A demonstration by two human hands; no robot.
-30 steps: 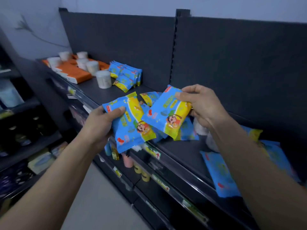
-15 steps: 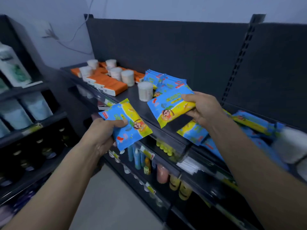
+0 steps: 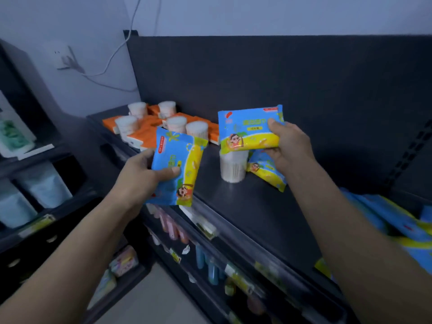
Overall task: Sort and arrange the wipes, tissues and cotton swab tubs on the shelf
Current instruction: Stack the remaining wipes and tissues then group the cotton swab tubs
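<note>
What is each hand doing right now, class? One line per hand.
Left hand: closed on a blue and yellow wipes pack.
Right hand: closed on a second wipes pack.

A white wall socket [image 3: 61, 57] sits on the pale wall [image 3: 77, 22], and the rest is told from it. A white cable [image 3: 116, 51] runs just to its right, up to the ceiling edge and looping down toward the dark back panel [image 3: 280, 90]. Below and left of the socket stands a dark side rack [image 3: 35, 160] holding pale blue pouches [image 3: 45, 185] and a white-and-green pack [image 3: 14, 136]. Far below and right of the socket, lower tiers carry pink tubes [image 3: 171, 226] and blue tubes [image 3: 208, 263], blurred, behind yellow price tags [image 3: 205, 226]. The grey floor [image 3: 149, 300] lies lowest.
</note>
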